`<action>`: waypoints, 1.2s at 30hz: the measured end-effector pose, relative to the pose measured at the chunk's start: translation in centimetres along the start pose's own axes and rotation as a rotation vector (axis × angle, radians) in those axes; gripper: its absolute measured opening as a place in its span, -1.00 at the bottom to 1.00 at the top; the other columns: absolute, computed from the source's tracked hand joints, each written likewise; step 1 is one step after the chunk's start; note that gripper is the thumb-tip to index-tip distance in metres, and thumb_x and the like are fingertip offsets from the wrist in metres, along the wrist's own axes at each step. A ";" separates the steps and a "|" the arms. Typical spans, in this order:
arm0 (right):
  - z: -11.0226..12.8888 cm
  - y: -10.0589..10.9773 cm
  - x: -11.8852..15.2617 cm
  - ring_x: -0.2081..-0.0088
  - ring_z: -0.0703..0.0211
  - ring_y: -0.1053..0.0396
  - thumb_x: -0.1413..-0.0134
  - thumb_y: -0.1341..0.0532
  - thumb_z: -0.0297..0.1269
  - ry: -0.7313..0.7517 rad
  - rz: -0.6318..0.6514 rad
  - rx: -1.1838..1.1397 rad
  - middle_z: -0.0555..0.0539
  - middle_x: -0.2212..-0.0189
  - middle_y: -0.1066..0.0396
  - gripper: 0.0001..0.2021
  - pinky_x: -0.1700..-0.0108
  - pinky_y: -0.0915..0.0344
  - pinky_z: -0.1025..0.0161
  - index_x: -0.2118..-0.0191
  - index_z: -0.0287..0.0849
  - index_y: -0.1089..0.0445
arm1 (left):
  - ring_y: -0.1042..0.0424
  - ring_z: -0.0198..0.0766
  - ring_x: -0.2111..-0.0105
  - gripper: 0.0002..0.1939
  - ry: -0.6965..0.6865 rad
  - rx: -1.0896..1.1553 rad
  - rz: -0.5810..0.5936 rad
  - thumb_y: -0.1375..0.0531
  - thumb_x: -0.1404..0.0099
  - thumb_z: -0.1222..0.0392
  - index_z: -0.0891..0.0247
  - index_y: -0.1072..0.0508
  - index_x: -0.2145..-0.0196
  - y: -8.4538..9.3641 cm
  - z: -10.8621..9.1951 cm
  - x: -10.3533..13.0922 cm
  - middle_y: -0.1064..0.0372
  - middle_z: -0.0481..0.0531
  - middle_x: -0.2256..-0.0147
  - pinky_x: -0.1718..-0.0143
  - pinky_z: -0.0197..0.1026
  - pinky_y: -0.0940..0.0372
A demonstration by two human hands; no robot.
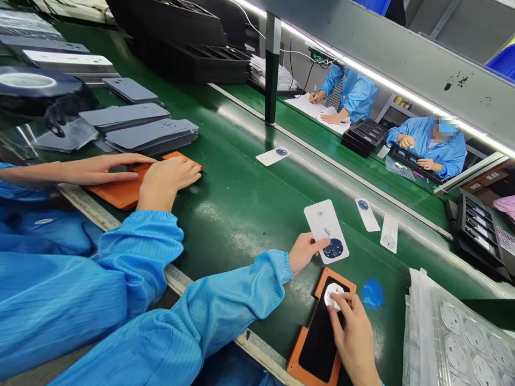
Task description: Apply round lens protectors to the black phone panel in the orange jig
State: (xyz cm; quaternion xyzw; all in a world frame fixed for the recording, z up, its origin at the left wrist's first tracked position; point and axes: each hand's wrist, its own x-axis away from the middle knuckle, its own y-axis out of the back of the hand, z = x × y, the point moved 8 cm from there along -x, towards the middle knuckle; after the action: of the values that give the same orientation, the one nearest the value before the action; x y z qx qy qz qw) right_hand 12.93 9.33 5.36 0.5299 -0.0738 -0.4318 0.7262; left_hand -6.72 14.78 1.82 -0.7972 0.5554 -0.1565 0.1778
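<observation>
My left hand (pixel 303 253) pinches the edge of a white, rounded plate (pixel 319 217), shaped like a phone back, with a dark blue patch full of round holes at its lower end. It is held above the green bench, tilted. My right hand (pixel 356 332) has thumb and fingers on a small white disc with holes (pixel 333 294). That disc is over the black bed of an orange fixture (pixel 298 351); whether it touches the bed I cannot tell. A blue film piece (pixel 373 293) lies right of the fixture.
Smaller white cards (pixel 273 156) lie along the bench. A clear tray of white discs (pixel 475 338) stands at the lower right. On the left, a co-worker's hands (pixel 167 179) rest on another orange fixture (pixel 116 190), near grey plate stacks (pixel 151 134). A metal post (pixel 272 69) rises beyond.
</observation>
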 end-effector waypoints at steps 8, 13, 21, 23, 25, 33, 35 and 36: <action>2.3 4.2 -4.7 0.15 0.18 -0.38 -0.31 -0.15 -0.31 0.007 -0.425 0.014 -0.10 0.22 -0.40 -0.88 0.11 -0.32 0.28 0.17 -0.21 -0.41 | -0.48 -0.18 0.36 -0.63 -0.021 -0.071 0.107 -0.36 -0.13 -0.04 0.36 -0.59 0.31 -3.4 -0.8 3.2 -0.55 0.12 0.35 0.31 -0.22 -0.39; 1.7 3.6 -5.7 0.08 0.15 -0.38 -0.30 -0.16 -0.32 -0.076 -0.511 -0.020 -0.13 0.19 -0.41 -0.89 0.06 -0.31 0.24 0.22 -0.23 -0.41 | -0.48 -0.09 0.04 -0.61 -0.149 -0.134 0.238 -0.21 -0.32 -0.04 0.28 -0.56 0.06 -5.0 -2.1 4.8 -0.53 0.12 0.08 -0.05 -0.16 -0.36; 1.1 3.8 -5.5 0.09 0.13 -0.42 -0.30 -0.15 -0.30 -0.103 -0.543 -0.114 -0.13 0.22 -0.44 -0.85 0.07 -0.34 0.21 0.24 -0.22 -0.44 | -0.47 -0.05 0.02 -0.62 -0.192 -0.170 0.267 -0.15 -0.37 -0.01 0.25 -0.52 -0.01 -5.0 -2.1 5.1 -0.51 0.14 0.05 -0.05 -0.10 -0.36; 1.1 3.8 -5.6 0.08 0.12 -0.42 -0.29 -0.16 -0.29 -0.104 -0.539 -0.130 -0.14 0.22 -0.44 -0.85 0.06 -0.35 0.20 0.24 -0.22 -0.44 | -0.46 -0.05 0.00 -0.63 -0.190 -0.167 0.274 -0.14 -0.38 0.00 0.23 -0.51 -0.03 -5.1 -2.1 5.1 -0.49 0.13 0.02 -0.08 -0.09 -0.34; 1.0 3.8 -5.7 0.08 0.10 -0.43 -0.30 -0.15 -0.28 -0.106 -0.540 -0.135 -0.15 0.23 -0.45 -0.83 0.06 -0.36 0.18 0.25 -0.23 -0.44 | -0.45 -0.06 -0.01 -0.63 -0.201 -0.177 0.275 -0.14 -0.39 0.01 0.22 -0.51 -0.03 -5.1 -2.2 5.2 -0.49 0.12 0.01 -0.09 -0.10 -0.33; 1.0 3.7 -5.7 0.09 0.10 -0.43 -0.30 -0.13 -0.31 -0.122 -0.551 -0.133 -0.17 0.20 -0.45 -0.83 0.07 -0.37 0.16 0.24 -0.23 -0.44 | -0.43 -0.09 0.00 -0.63 -0.376 -0.299 0.284 -0.10 -0.42 0.01 0.24 -0.53 -0.01 -5.5 -3.4 5.8 -0.46 0.15 0.01 -0.08 -0.14 -0.31; 0.9 3.7 -5.6 0.11 0.12 -0.43 -0.29 -0.13 -0.32 -0.137 -0.565 -0.124 -0.16 0.20 -0.45 -0.84 0.08 -0.36 0.19 0.25 -0.23 -0.44 | -0.41 -0.11 -0.02 -0.63 -0.414 -0.327 0.287 -0.10 -0.41 0.02 0.23 -0.52 -0.03 -5.6 -3.4 6.0 -0.44 0.15 -0.01 -0.08 -0.15 -0.31; 0.9 3.7 -5.6 0.12 0.13 -0.42 -0.28 -0.14 -0.32 -0.145 -0.570 -0.123 -0.15 0.20 -0.45 -0.85 0.09 -0.36 0.20 0.25 -0.23 -0.44 | -0.40 -0.11 -0.04 -0.63 -0.421 -0.338 0.290 -0.11 -0.41 0.03 0.22 -0.50 -0.05 -5.6 -3.3 6.2 -0.43 0.14 -0.03 -0.09 -0.16 -0.30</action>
State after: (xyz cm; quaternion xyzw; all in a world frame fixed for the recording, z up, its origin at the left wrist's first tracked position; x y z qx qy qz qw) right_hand 11.04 12.90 10.77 0.4520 0.0527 -0.6586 0.5993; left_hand -1.48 10.41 7.65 -0.7429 0.6324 0.1336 0.1742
